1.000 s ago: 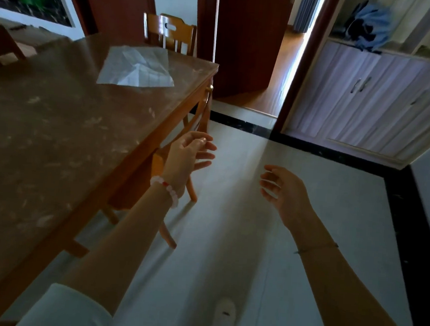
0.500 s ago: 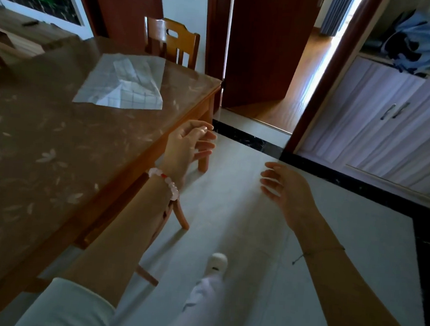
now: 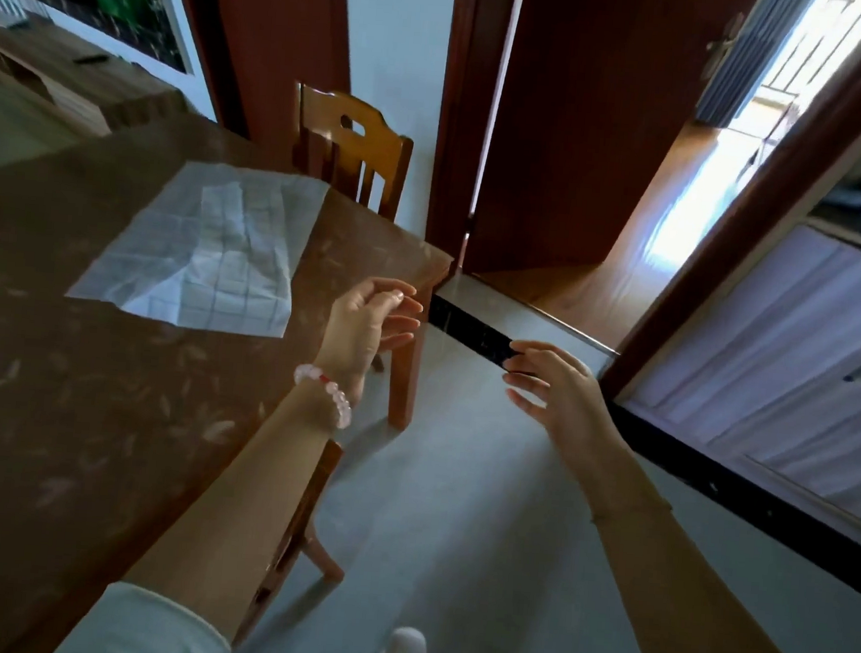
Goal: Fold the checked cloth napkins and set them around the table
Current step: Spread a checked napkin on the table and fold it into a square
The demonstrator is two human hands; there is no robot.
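White checked napkin [image 3: 207,252], creased, flat on table [image 3: 77,401]

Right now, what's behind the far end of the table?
A wooden chair stands there, its backrest showing above the table. The tabletop covers its seat, so I cannot tell whether anything lies on it.

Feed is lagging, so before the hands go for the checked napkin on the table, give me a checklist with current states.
1. Left hand empty: ok, open, near the table corner.
2. Right hand empty: ok, open, above the floor.
3. Checked napkin on table: ok, near the far corner.
4. Napkin folded: not ok, loosely spread and creased.
5. Hands on napkin: not ok, both apart from it.
6. Other napkins placed: cannot tell, only one in view.
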